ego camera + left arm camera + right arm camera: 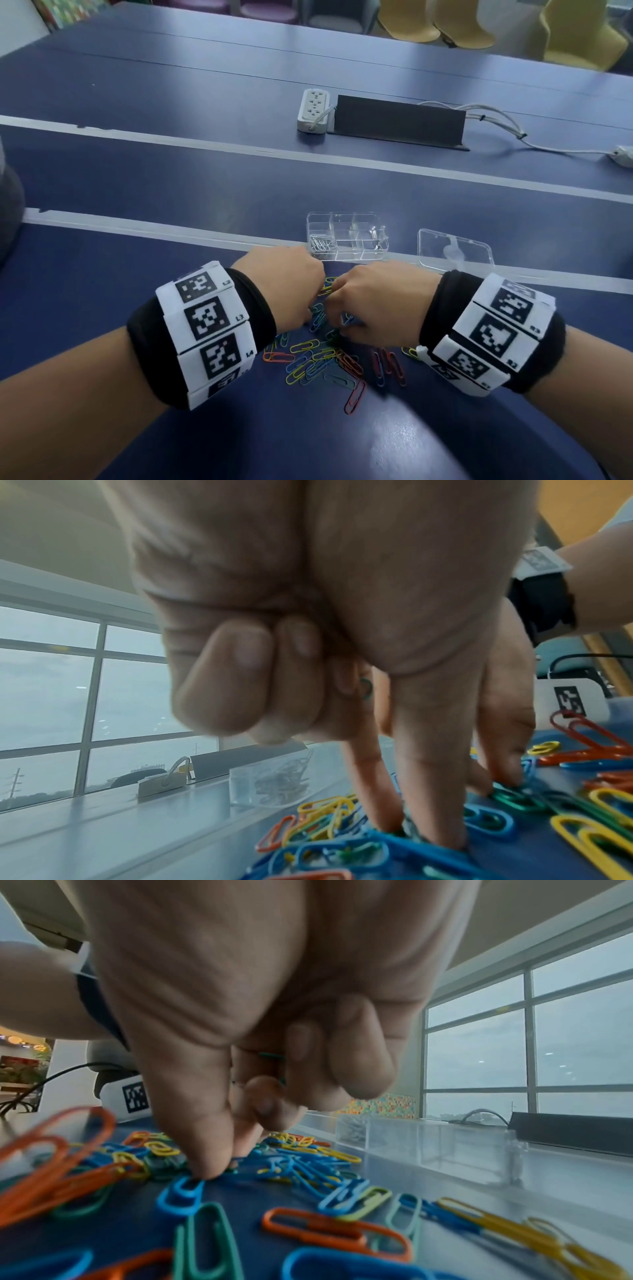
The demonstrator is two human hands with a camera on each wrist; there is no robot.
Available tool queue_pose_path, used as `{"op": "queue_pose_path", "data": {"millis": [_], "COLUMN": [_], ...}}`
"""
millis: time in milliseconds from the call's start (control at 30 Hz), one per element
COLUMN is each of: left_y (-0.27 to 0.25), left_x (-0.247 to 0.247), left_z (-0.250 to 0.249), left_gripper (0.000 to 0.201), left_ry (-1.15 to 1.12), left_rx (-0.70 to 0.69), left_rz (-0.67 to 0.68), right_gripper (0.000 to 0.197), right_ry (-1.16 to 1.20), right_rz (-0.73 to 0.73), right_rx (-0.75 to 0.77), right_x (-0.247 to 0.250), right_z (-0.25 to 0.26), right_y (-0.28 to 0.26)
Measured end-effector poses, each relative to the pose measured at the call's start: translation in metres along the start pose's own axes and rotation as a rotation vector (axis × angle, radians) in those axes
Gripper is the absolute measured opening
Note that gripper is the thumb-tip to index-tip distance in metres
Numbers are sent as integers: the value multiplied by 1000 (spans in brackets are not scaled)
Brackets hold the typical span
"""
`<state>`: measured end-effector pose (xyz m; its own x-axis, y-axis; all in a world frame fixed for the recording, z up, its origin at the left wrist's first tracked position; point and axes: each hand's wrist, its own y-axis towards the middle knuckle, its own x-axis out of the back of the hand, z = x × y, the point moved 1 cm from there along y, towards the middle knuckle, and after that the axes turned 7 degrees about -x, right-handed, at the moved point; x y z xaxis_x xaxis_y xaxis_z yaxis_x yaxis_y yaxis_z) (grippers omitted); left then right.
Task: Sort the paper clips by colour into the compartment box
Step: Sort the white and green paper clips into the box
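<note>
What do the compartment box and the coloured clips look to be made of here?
Compartment box: clear hard plastic, glossy; the table shows through its walls. Coloured clips: probably wire in a smooth plastic coating, given their rounded, even, saturated colour. The clips in the box look like bare silvery metal.

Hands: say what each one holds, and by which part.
Left hand holds a green clip tucked against its curled fingers. Right hand likewise holds green clips. Which part cannot be told.
</note>
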<state>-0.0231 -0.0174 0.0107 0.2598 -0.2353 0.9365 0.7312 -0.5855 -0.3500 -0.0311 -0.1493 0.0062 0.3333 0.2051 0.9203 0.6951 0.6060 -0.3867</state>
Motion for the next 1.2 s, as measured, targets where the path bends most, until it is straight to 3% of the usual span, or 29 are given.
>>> {"op": "queue_pose_path", "data": {"millis": [133, 300, 400, 500, 733, 867, 1033, 1200], "left_y": [0, -3, -4, 3, 24, 33, 47, 60], "left_x": [-2, -3, 5, 15, 18, 13, 17, 31], "left_z": [-3, 3, 8, 12, 30, 35, 34, 21], "left_gripper": [15, 12, 10, 15, 9, 7, 20, 26], "left_ry": [-6, -172, -338, -483, -770, -969, -811, -482], "left_rx": [-14, -29, -9, 29, 92, 75, 128, 93], "left_rz": [-7, -44, -138, -223, -264, -241, -326, -360], "right_gripper": [19, 14, 9, 5, 8, 11, 19, 23], "right_ry": [10, 210, 314, 435, 1164, 1240, 767, 926], "right_rz": [20, -35, -177, -218, -37, 3, 20, -99], "right_rx": [-36, -120, -277, -440, -527, -497, -545, -655], "right_x": [-2, 6, 18, 32, 31, 28, 35, 39], "right_z": [-1, -16, -36, -54, -70, -72, -64, -65], "right_y": [1, 2, 7, 14, 21, 18, 14, 20]}}
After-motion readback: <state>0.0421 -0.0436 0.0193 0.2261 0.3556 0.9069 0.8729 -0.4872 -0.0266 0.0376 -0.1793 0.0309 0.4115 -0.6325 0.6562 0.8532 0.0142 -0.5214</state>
